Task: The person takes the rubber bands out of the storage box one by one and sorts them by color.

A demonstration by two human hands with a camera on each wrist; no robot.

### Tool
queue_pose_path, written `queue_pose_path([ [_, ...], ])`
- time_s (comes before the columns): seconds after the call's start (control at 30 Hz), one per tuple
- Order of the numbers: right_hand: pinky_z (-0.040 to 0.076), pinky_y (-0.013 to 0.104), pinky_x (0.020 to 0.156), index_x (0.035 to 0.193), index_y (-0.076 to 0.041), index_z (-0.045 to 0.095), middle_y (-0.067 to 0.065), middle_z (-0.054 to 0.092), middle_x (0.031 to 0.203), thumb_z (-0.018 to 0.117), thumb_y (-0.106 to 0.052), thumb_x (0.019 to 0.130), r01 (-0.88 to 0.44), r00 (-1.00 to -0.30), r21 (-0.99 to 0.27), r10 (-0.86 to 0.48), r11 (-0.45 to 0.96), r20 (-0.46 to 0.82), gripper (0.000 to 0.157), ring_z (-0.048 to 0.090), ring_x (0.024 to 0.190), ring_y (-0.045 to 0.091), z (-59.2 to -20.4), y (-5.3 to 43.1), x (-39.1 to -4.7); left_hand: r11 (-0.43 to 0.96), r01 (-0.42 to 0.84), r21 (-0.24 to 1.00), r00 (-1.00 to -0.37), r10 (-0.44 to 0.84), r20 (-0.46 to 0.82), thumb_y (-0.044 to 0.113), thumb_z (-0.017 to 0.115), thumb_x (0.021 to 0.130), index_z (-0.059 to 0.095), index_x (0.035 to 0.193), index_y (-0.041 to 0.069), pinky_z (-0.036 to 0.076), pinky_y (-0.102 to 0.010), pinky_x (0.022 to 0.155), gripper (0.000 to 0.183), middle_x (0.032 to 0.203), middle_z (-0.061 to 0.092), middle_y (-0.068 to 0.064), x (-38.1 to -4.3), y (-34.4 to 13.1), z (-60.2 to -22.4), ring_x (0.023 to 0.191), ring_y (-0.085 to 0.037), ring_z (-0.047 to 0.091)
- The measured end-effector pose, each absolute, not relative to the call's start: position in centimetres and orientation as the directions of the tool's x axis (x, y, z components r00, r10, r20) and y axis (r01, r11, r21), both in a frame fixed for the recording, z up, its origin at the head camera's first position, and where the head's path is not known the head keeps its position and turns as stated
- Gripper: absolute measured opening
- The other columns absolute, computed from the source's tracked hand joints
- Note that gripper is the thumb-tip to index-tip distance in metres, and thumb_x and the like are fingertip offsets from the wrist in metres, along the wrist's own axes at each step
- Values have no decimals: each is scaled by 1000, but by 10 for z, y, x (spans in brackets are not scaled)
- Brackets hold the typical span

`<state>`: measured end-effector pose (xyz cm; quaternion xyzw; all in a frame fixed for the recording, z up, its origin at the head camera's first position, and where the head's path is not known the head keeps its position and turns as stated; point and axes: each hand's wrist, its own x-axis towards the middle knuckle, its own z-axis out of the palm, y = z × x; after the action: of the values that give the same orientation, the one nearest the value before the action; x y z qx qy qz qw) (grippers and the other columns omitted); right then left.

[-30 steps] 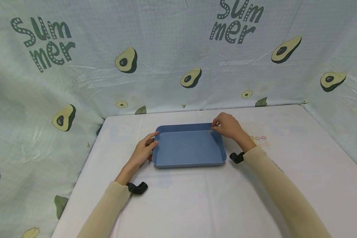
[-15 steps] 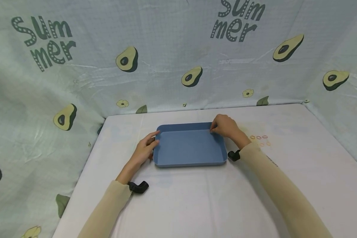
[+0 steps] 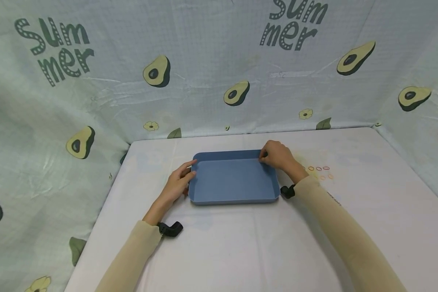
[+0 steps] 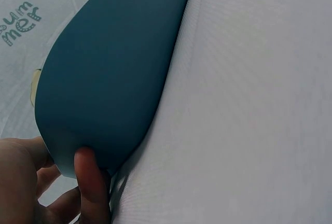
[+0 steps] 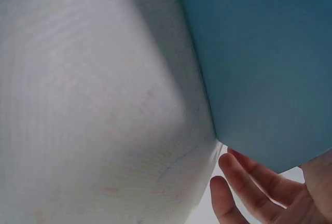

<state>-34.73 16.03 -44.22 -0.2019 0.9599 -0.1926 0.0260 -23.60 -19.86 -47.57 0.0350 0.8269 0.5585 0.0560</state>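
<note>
A shallow blue rectangular tray point(image 3: 233, 182) lies on the white-covered table in the head view, and nothing shows inside it. My left hand point(image 3: 177, 182) grips its left end, thumb and index finger at the rim. The left wrist view shows a fingertip point(image 4: 85, 164) against the tray's outer wall point(image 4: 104, 79). At the back right corner, my right hand point(image 3: 277, 156) pinches the rim, with the thumb on the inner side. Its other fingers point(image 5: 238, 175) curve round outside the corner in the right wrist view, below the tray's wall point(image 5: 259, 68).
A white cloth point(image 3: 219, 247) covers the table. Small coloured ring marks point(image 3: 318, 168) show on it beyond the right forearm. Hanging fabric point(image 3: 197, 52) with printed avocados surrounds the back and sides. Each wrist carries a black camera mount point(image 3: 170, 229).
My right hand has come down slightly and its fingers have settled at the tray's back right corner. The left hand and the tray stay in place; the head view has shifted a little.
</note>
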Motion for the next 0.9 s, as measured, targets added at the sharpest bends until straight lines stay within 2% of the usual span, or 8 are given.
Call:
queue_pose_path([
  [0.3, 54, 40, 75, 87, -10, 80, 11, 70, 110, 75, -14, 93, -391, -906, -370, -423, 843, -6, 9, 63, 88, 24, -446, 160, -352, 376, -3, 927, -992, 116, -50, 31, 53, 109, 44, 158, 30, 51, -29, 54, 50, 162, 43, -19, -235, -199, -475, 138, -36, 52],
  [0.53, 57, 46, 80, 94, -7, 82, 14, 70, 118, 76, -16, 93, -369, -922, -373, -385, 851, 33, 11, 66, 98, 29, -444, 163, -346, 377, 10, 926, -991, 126, -40, 31, 53, 109, 44, 158, 29, 52, -28, 58, 50, 162, 43, -19, -235, -199, -474, 138, -37, 52],
  [0.63, 57, 45, 78, 97, -7, 82, 14, 69, 120, 76, -18, 93, -347, -933, -353, -360, 869, 32, 13, 67, 96, 29, -443, 164, -343, 374, 9, 927, -991, 125, -41, 32, 53, 109, 44, 158, 30, 53, -28, 60, 49, 161, 44, -18, -236, -199, -473, 138, -36, 52],
  [0.9, 56, 40, 68, 97, -5, 82, 11, 76, 102, 76, -18, 94, -335, -935, -327, -354, 884, -1, 15, 68, 78, 22, -444, 158, -348, 364, -1, 932, -991, 127, -51, 32, 53, 109, 44, 158, 30, 54, -29, 59, 50, 162, 43, -18, -238, -199, -474, 138, -38, 51],
])
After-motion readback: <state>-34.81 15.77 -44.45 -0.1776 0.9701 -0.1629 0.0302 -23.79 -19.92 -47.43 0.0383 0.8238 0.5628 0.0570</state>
